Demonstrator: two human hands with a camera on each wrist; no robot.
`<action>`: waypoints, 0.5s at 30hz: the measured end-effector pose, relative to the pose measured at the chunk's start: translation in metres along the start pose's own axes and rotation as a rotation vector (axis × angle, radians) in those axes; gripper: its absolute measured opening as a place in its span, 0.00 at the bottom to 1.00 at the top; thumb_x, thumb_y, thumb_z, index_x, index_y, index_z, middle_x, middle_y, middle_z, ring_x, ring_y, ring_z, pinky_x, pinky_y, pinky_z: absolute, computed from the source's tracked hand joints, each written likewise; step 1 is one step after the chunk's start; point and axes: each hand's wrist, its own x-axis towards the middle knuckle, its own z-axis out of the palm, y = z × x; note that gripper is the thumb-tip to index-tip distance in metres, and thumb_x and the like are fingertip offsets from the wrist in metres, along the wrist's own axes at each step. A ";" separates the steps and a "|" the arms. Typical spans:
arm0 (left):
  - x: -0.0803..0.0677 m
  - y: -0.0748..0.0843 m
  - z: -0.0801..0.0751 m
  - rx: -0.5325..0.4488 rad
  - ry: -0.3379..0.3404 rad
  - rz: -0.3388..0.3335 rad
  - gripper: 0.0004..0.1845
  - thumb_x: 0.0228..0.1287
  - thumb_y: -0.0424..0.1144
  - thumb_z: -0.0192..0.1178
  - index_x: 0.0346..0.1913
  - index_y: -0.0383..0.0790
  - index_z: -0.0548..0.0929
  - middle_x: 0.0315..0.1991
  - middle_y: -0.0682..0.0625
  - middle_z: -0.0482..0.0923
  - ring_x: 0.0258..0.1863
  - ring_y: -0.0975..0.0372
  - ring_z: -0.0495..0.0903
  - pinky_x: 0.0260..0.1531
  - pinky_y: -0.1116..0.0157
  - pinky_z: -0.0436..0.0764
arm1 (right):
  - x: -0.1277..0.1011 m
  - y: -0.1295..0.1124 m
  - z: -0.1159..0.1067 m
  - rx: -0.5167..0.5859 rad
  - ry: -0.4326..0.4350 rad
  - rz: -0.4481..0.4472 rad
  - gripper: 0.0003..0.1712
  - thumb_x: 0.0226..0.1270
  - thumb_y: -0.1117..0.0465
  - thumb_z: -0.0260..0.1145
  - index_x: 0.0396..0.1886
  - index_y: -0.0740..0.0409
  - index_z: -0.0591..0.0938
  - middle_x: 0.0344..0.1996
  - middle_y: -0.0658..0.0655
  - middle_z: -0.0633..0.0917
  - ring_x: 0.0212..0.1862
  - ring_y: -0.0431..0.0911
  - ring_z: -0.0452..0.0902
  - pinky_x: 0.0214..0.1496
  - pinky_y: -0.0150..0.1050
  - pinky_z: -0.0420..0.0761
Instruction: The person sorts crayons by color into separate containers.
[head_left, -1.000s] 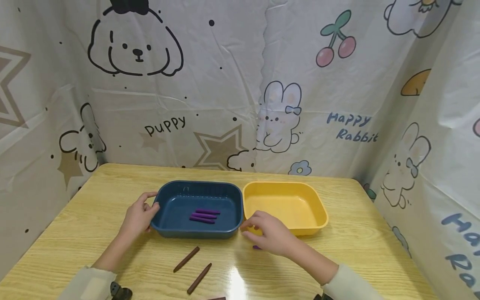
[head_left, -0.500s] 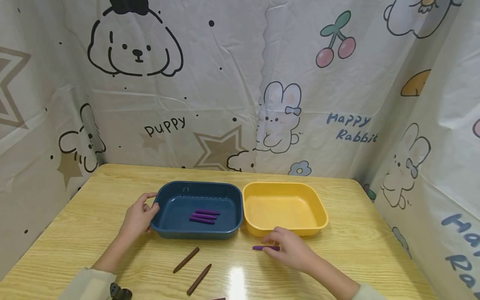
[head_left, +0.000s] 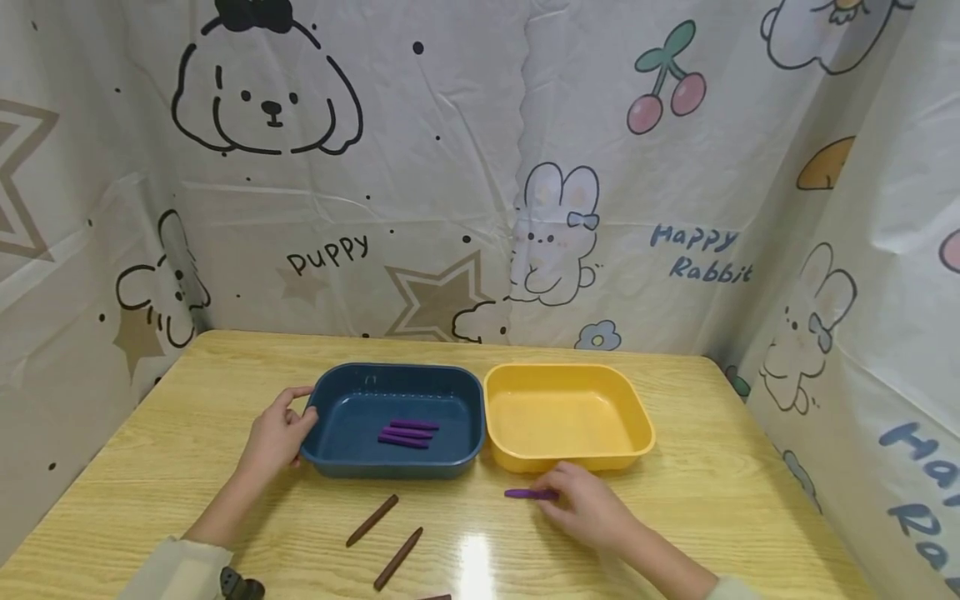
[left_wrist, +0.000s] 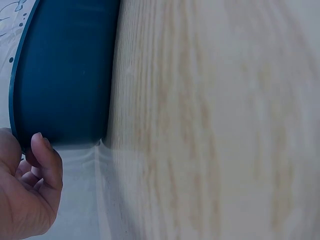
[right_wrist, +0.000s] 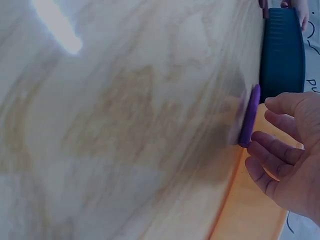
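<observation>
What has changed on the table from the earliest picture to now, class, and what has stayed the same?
The right hand drew back from the front rim of the yellow tray toward the person, uncovering the purple crayon on the table; its fingertips now sit at the crayon's end. The left hand stayed on the blue tray, and the three purple crayons inside and two brown crayons stayed put.

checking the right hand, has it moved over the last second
Yes. The right hand has slid rightward and toward the person along the table, away from the gap between the blue tray and yellow tray, uncovering the purple crayon.
</observation>
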 end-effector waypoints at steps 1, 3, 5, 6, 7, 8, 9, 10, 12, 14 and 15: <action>0.000 0.000 0.000 -0.001 0.000 0.000 0.24 0.70 0.41 0.48 0.65 0.37 0.64 0.16 0.52 0.63 0.08 0.60 0.68 0.11 0.66 0.74 | 0.000 0.000 0.001 -0.002 0.004 0.005 0.08 0.59 0.59 0.67 0.39 0.52 0.84 0.33 0.45 0.80 0.35 0.37 0.73 0.36 0.29 0.75; 0.000 0.000 0.000 -0.005 0.000 -0.002 0.24 0.69 0.41 0.48 0.65 0.38 0.64 0.16 0.52 0.63 0.08 0.60 0.69 0.11 0.65 0.74 | 0.000 0.001 0.003 -0.013 0.014 0.016 0.09 0.58 0.59 0.67 0.39 0.52 0.84 0.34 0.45 0.80 0.36 0.37 0.73 0.36 0.30 0.76; 0.001 0.000 0.000 -0.007 -0.001 -0.005 0.24 0.69 0.40 0.48 0.65 0.38 0.64 0.16 0.52 0.63 0.08 0.60 0.69 0.11 0.65 0.74 | 0.001 0.002 0.005 -0.027 0.023 0.025 0.09 0.58 0.59 0.68 0.39 0.51 0.84 0.34 0.45 0.80 0.36 0.38 0.73 0.36 0.31 0.76; 0.001 0.000 0.000 -0.006 0.000 -0.007 0.24 0.69 0.40 0.48 0.65 0.38 0.64 0.16 0.52 0.63 0.08 0.60 0.69 0.11 0.66 0.74 | 0.001 0.003 0.007 -0.038 0.028 0.029 0.09 0.57 0.59 0.68 0.39 0.51 0.84 0.34 0.45 0.80 0.36 0.38 0.73 0.37 0.31 0.76; 0.001 0.000 0.000 -0.005 0.002 -0.008 0.24 0.69 0.40 0.48 0.65 0.38 0.64 0.16 0.52 0.63 0.08 0.60 0.69 0.11 0.66 0.74 | 0.001 0.004 0.008 -0.050 0.030 0.032 0.09 0.57 0.59 0.68 0.39 0.51 0.84 0.34 0.45 0.80 0.36 0.38 0.73 0.37 0.31 0.76; 0.001 0.000 0.000 -0.004 0.002 -0.008 0.24 0.69 0.40 0.48 0.65 0.38 0.64 0.16 0.52 0.63 0.08 0.60 0.69 0.11 0.66 0.74 | 0.001 0.005 0.009 -0.058 0.033 0.034 0.09 0.57 0.59 0.68 0.39 0.50 0.84 0.34 0.45 0.80 0.37 0.38 0.73 0.37 0.31 0.76; 0.001 -0.001 0.000 -0.003 0.004 -0.007 0.24 0.69 0.40 0.48 0.65 0.38 0.64 0.16 0.52 0.63 0.08 0.60 0.69 0.11 0.66 0.74 | 0.002 0.006 0.011 -0.067 0.036 0.037 0.09 0.57 0.59 0.69 0.39 0.50 0.84 0.34 0.45 0.80 0.37 0.38 0.74 0.37 0.31 0.76; 0.001 -0.001 0.000 -0.002 0.005 -0.005 0.24 0.69 0.40 0.48 0.65 0.38 0.64 0.16 0.52 0.63 0.08 0.60 0.69 0.11 0.66 0.74 | 0.002 0.006 0.012 -0.072 0.038 0.039 0.09 0.57 0.59 0.69 0.39 0.50 0.84 0.34 0.45 0.81 0.37 0.38 0.74 0.37 0.32 0.76; 0.001 -0.001 0.000 -0.002 0.005 -0.005 0.24 0.69 0.40 0.48 0.65 0.38 0.64 0.16 0.52 0.63 0.08 0.60 0.69 0.11 0.66 0.74 | 0.003 0.007 0.014 -0.081 0.042 0.047 0.10 0.56 0.59 0.69 0.39 0.51 0.84 0.35 0.45 0.81 0.37 0.38 0.74 0.37 0.32 0.76; 0.001 -0.001 0.000 -0.003 0.005 -0.005 0.23 0.69 0.40 0.48 0.65 0.38 0.64 0.16 0.52 0.63 0.08 0.60 0.69 0.11 0.66 0.74 | 0.003 0.007 0.015 -0.084 0.051 0.051 0.10 0.55 0.60 0.69 0.38 0.51 0.84 0.34 0.46 0.81 0.37 0.39 0.74 0.37 0.32 0.76; 0.001 -0.001 0.000 -0.004 0.005 -0.006 0.23 0.69 0.40 0.48 0.65 0.38 0.64 0.16 0.52 0.63 0.08 0.60 0.69 0.11 0.66 0.74 | 0.004 0.006 0.015 -0.083 0.056 0.053 0.09 0.55 0.61 0.69 0.38 0.52 0.84 0.34 0.46 0.81 0.37 0.38 0.74 0.36 0.31 0.76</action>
